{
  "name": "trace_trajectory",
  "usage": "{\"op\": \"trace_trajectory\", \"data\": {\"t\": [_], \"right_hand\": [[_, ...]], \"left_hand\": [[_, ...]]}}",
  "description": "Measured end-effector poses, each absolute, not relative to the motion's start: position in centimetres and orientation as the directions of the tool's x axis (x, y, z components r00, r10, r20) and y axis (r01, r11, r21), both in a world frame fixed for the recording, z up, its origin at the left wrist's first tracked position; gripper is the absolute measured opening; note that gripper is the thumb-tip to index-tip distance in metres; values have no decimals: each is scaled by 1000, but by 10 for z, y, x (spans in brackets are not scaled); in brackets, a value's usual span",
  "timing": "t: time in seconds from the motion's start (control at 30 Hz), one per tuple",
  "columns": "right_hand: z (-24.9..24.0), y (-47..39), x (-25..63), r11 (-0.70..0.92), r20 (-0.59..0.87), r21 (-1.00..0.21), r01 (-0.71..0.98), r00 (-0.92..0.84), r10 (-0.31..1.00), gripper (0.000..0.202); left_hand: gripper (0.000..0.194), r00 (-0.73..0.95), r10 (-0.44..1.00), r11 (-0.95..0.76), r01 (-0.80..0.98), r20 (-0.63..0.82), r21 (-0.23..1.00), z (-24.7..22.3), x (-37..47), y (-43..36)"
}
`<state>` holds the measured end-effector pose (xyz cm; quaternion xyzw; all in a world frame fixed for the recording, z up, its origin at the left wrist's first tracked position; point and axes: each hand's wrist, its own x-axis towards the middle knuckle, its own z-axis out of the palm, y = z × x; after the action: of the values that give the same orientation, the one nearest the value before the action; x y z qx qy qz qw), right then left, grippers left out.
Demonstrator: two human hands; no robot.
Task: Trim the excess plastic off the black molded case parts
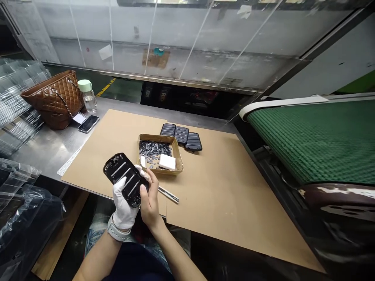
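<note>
A black ribbed plastic case part [122,176] is held tilted above the front edge of the cardboard sheet. My left hand [124,207], in a white glove, grips its lower left side with the thumb on the ribs. My bare right hand [150,199] holds its right end, thumb on the edge. Behind the hands stands a cardboard box [179,162] with many small dark pieces [152,150] and a white block [167,162] in it. Three similar black parts [181,134] lie overlapping behind the box. A pen [168,194] rests right of my right hand.
A brown quilted bag [55,99], a bottle [88,96] and a phone [88,123] are at the back left of the metal table [49,156]. A green conveyor belt [319,140] runs along the right. Clear plastic wrap [26,222] hangs at the lower left.
</note>
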<state>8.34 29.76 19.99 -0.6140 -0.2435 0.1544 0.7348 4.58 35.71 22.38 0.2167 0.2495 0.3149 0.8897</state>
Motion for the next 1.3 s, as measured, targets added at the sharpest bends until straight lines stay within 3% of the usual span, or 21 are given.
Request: {"op": "trace_trajectory", "data": {"t": [0.1, 0.17, 0.27, 0.33, 0.43, 0.5, 0.57, 0.7, 0.83, 0.97, 1.1, 1.3], "right_hand": [[203, 295, 82, 156, 235, -972, 178, 804, 546, 19], [206, 289, 84, 116, 343, -933, 341, 742, 576, 11], [211, 280, 99, 221, 709, -668, 711, 516, 481, 11], [216, 279, 119, 143, 812, -537, 831, 464, 354, 16], [213, 281, 153, -190, 639, -677, 711, 696, 328, 31], [198, 280, 169, -274, 476, -723, 634, 744, 469, 31], [172, 273, 175, -337, 334, -699, 631, 704, 627, 36], [124, 255, 173, -467, 268, -605, 645, 717, 643, 58], [136, 242, 160, -437, 225, -678, 591, 733, 641, 45], [193, 247, 129, -245, 323, -774, 584, 697, 641, 36], [236, 268, 100, -79, 459, -715, 694, 552, 696, 42], [244, 285, 90, -54, 552, -638, 768, 506, 663, 43]], "left_hand": [[32, 625, 695, 719, -585, -356, 376, 237, 48, 362], [33, 664, 651, 759, -584, -369, 288, 242, 48, 370], [29, 670, 623, 775, -599, -404, 201, 244, 47, 384], [28, 693, 610, 784, -599, -385, 164, 243, 44, 390], [36, 783, 550, 835, -528, -291, 156, 242, 36, 393], [43, 819, 519, 855, -492, -244, 167, 240, 29, 393], [48, 834, 505, 862, -475, -223, 175, 237, 24, 394], [58, 845, 491, 869, -458, -212, 186, 234, 19, 396], [53, 841, 493, 866, -450, -224, 216, 234, 18, 393], [46, 797, 563, 815, -493, -218, 303, 236, 22, 379], [43, 732, 649, 748, -565, -208, 348, 240, 28, 361], [44, 710, 666, 735, -575, -228, 359, 243, 28, 348]]}}
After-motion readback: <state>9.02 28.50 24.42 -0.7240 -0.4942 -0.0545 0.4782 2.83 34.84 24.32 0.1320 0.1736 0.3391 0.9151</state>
